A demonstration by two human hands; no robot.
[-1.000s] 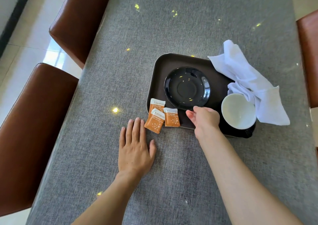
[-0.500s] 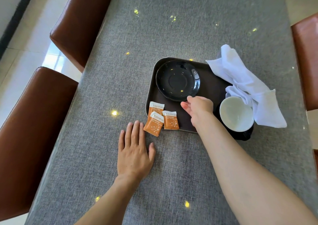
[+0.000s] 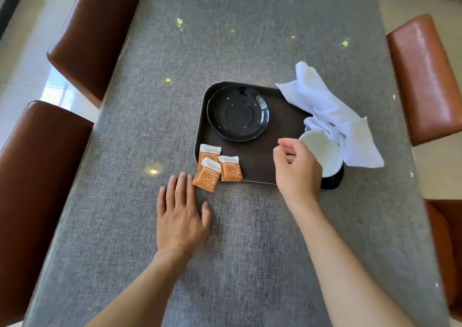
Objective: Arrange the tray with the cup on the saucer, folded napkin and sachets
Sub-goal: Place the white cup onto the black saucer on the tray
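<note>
Now the saucer [image 3: 237, 113] sits farther back; right hand [image 3: 296, 170] released it.

Long rectangular table [image 3: 250, 39] covered in grey woven fabric, flecked with small bright spots of reflected light, filling most of the view. Two dark brown leather-look chairs along the left edge: one [image 3: 95, 34] farther away, one [image 3: 35, 196] nearer, both pushed close against the table's side. Lighter tan-brown leather-look chair [image 3: 425, 79] at the right edge, near the far end, and the corner of another chair [image 3: 447, 251] lower down on the same side, mostly cut off. Pale glossy tiled floor [image 3: 25, 76] showing between and beyond the left chairs.
</note>
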